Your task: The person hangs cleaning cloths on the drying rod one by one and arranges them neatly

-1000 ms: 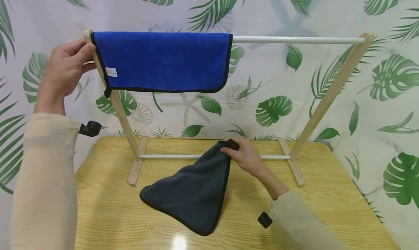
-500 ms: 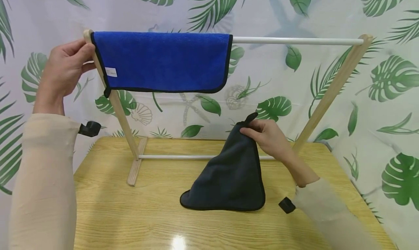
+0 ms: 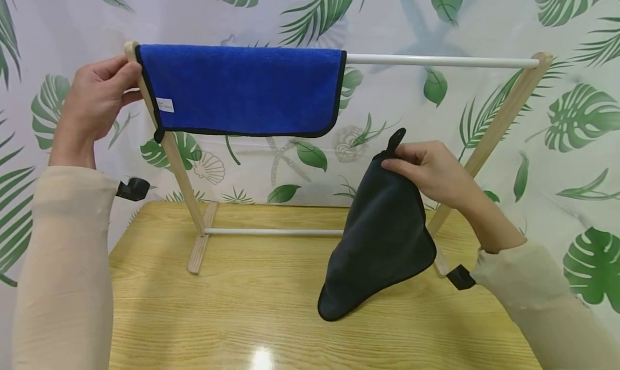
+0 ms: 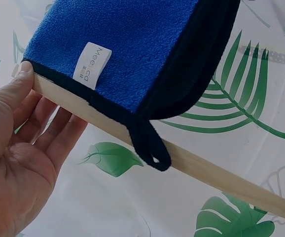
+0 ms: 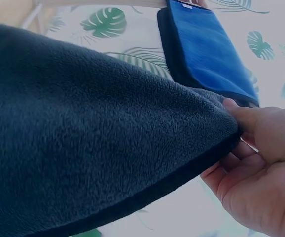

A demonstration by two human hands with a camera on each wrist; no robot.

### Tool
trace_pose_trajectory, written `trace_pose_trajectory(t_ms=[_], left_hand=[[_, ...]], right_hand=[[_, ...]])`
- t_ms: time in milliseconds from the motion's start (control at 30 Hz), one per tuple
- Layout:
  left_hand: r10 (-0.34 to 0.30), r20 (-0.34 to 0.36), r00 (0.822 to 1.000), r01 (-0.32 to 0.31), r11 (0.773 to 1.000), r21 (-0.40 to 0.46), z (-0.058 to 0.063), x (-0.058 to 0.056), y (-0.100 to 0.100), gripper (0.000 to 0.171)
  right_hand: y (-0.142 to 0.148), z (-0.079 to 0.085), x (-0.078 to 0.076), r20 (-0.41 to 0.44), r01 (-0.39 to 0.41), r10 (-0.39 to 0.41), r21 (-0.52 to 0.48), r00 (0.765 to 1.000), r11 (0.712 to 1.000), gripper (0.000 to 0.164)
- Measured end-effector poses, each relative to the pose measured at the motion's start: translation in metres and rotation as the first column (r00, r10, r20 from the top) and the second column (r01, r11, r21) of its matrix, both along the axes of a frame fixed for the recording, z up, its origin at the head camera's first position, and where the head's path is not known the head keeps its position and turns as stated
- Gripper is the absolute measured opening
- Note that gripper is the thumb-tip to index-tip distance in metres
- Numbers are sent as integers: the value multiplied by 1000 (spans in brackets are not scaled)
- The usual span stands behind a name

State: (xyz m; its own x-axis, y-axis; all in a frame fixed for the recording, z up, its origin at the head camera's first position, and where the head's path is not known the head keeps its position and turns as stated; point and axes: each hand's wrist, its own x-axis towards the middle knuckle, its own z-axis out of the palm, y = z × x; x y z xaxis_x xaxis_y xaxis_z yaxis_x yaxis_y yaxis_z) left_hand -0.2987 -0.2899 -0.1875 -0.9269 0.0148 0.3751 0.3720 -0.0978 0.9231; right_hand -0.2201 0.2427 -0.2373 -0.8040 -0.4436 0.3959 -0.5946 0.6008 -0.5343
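A blue towel (image 3: pixel 242 90) with black edging hangs folded over the left half of the rack's white top rod (image 3: pixel 436 61). Its white label and black corner loop (image 4: pixel 152 148) show in the left wrist view. My left hand (image 3: pixel 99 98) grips the top of the rack's left wooden post (image 4: pixel 108 123), thumb in front and fingers behind, right at the towel's edge. A dark grey towel (image 3: pixel 382 230) with black edging dangles from my right hand (image 3: pixel 431 170), which pinches it by one corner between thumb and fingers. That corner's black loop (image 3: pixel 396 139) sticks up above the fingers.
The rack's right wooden post (image 3: pixel 504 117) slants behind my right hand. A lower white rod (image 3: pixel 271 231) joins the two feet on the wooden table (image 3: pixel 218 316). Behind stands a white curtain (image 3: pixel 310 14) with green leaf prints.
My right hand has lifted the grey towel up and to the right, so more of it hangs off the table. My left hand stays on the post, and the blue towel has not moved.
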Motion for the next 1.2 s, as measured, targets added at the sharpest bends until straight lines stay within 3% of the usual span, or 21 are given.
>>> trace_pose_trajectory(t_ms=[400, 700, 833, 1200], left_hand=[[11, 12, 1000, -11, 1000, 3, -1, 0, -1, 48], [9, 0, 1000, -9, 1000, -9, 0, -1, 0, 46], [10, 0, 1000, -10, 1000, -5, 0, -1, -1, 46], [7, -3, 1000, -7, 1000, -7, 0, -1, 0, 45]], right_hand=[[19, 44, 4, -108, 19, -16, 34, 994, 999, 29], [36, 76, 3, -177, 58, -52, 26, 983, 998, 24], [42, 90, -1, -176, 58, -61, -20, 982, 998, 15], [60, 127, -19, -224, 158, -159, -24, 961, 987, 19]])
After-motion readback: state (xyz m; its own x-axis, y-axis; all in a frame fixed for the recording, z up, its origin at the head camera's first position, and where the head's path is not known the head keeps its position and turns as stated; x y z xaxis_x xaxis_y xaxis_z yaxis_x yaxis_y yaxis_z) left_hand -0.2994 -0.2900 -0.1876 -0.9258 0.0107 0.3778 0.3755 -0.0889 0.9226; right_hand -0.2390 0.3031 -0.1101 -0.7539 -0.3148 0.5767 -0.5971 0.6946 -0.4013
